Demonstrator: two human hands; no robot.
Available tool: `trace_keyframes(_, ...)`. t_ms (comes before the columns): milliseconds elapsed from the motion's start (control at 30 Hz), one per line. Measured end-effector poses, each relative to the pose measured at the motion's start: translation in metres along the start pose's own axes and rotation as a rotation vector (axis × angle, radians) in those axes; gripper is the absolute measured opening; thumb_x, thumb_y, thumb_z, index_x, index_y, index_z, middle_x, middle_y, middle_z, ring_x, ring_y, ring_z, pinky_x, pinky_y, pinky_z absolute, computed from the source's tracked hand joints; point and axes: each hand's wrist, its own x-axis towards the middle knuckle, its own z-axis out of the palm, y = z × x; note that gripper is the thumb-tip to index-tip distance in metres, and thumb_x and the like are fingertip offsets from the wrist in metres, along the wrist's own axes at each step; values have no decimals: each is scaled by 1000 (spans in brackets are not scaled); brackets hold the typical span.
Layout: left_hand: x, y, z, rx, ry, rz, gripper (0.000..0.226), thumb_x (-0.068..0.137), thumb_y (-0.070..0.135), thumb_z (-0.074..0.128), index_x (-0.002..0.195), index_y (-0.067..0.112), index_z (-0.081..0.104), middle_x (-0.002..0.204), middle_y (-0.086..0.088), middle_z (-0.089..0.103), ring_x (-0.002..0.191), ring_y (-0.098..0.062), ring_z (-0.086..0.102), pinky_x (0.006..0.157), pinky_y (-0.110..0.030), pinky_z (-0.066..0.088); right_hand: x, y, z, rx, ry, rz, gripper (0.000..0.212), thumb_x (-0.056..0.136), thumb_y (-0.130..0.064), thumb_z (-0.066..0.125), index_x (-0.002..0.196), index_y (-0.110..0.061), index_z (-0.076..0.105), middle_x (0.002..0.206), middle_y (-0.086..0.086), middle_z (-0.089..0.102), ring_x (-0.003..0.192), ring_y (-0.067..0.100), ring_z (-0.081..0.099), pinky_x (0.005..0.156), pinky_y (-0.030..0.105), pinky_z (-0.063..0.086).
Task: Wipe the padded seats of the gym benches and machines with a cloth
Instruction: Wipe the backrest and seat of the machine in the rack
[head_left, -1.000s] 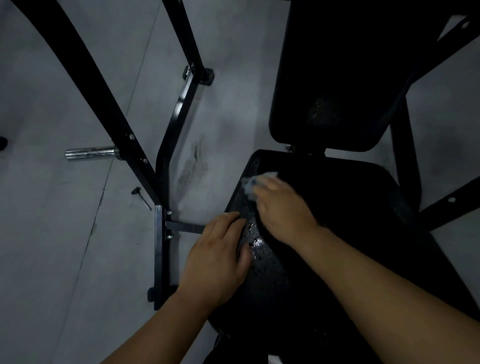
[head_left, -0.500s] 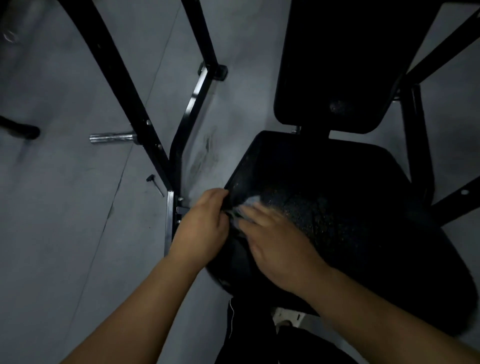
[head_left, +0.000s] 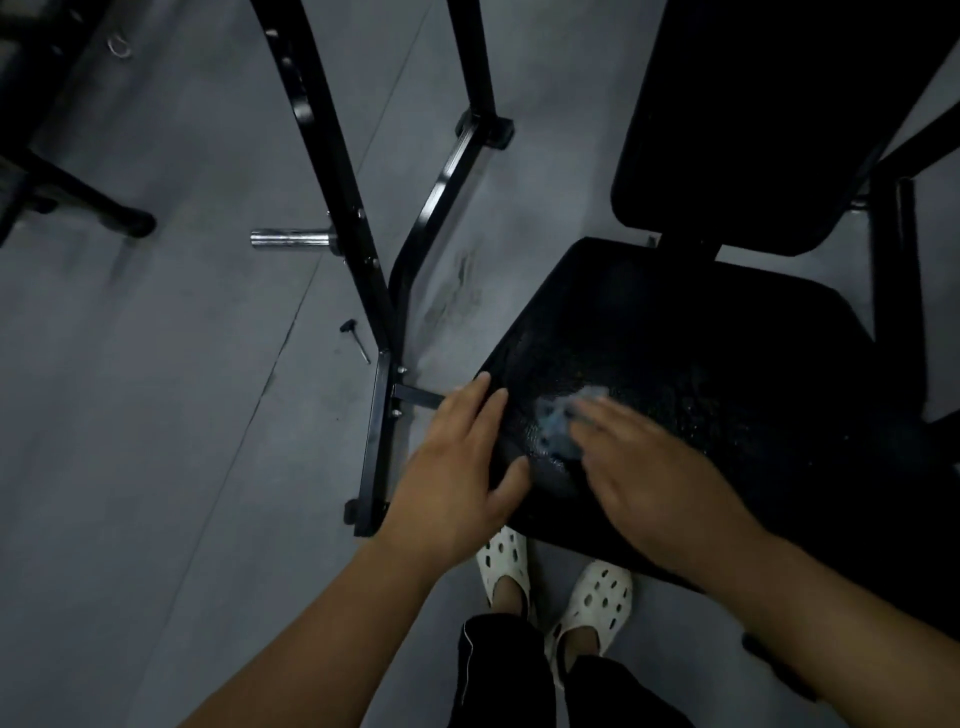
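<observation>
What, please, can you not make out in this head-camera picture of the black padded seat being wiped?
Pale blue cloth: head view, mostly under the right hand, whose fingers are motion-blurred.
Black padded backrest: head view, cut off by the top edge.
Small dark T-handled tool: head view, too small to identify.

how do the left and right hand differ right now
The left hand lies bare on the left edge of the seat; the right hand presses a pale cloth further in. The left hand looks sharp, the right hand blurred. Both have straight fingers on the black seat.
</observation>
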Motion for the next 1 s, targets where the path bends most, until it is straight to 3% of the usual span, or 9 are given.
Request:
trace_keyframes(133,-9,-9,-2,52,0,57,76,90,54,48,155,20,29,164,3,18,151,-16,16,117,-45,33,56,-20,12,-5,105,171,42,96,-16,44,136,-11,57,144,8,53,132,29,48,109,41,41)
trace_keyframes(233,-15,-22,-13,51,-13,92,82,81,55,63,151,20,36,162,3,27,149,-12,23,117,-42,34,36,-63,21,-20,26,11,48,94,-19,42,142,-14,51,146,4,50,136,26,43,114,39,38)
trace_keyframes(367,-25,-32,-19,186,-72,114,103,76,72,58,156,15,26,164,-1,22,150,-18,20,119,-43,30,-40,-37,6,-66,-48,-33,50,92,-21,33,138,-17,55,150,2,49,141,23,43,114,41,37)
trace_keyframes(500,-16,-10,-14,289,-64,226,94,79,69,56,154,14,34,164,-3,20,152,-20,15,121,-46,25,-15,-8,-7,-50,111,193,44,89,-20,37,120,-10,67,135,8,61,122,27,59,107,41,43)
trace_keyframes(567,-10,6,-7,314,-95,252,91,81,68,52,153,16,35,164,-3,21,152,-19,14,121,-47,23,-18,-29,-1,-52,106,152,44,89,-20,36,121,-12,66,137,7,59,126,26,56,107,44,46)
trace_keyframes(700,4,33,12,371,-128,343,91,80,71,48,152,15,38,162,-6,27,151,-20,18,123,-44,17,-81,-12,-4,-98,-16,38,50,87,-22,39,133,-16,59,147,2,53,139,21,46,113,40,35)
trace_keyframes(800,11,58,25,366,-164,383,88,83,70,41,154,18,34,163,-5,23,152,-20,16,124,-40,9,-67,32,-17,-48,45,234,57,88,-28,32,133,-9,61,142,8,58,136,23,50,115,35,27)
trace_keyframes(900,17,73,33,330,-155,341,76,89,61,32,152,20,37,162,-4,27,151,-21,19,123,-42,13,-35,22,-19,-16,71,352,62,87,-25,30,141,-5,53,151,11,48,143,23,39,119,30,16)
trace_keyframes(1000,19,74,36,310,-147,305,69,91,54,29,150,19,40,161,-3,31,150,-19,22,122,-44,17,-66,11,-20,31,-19,150,65,89,-23,25,152,-13,38,161,-1,30,152,14,17,119,22,0)
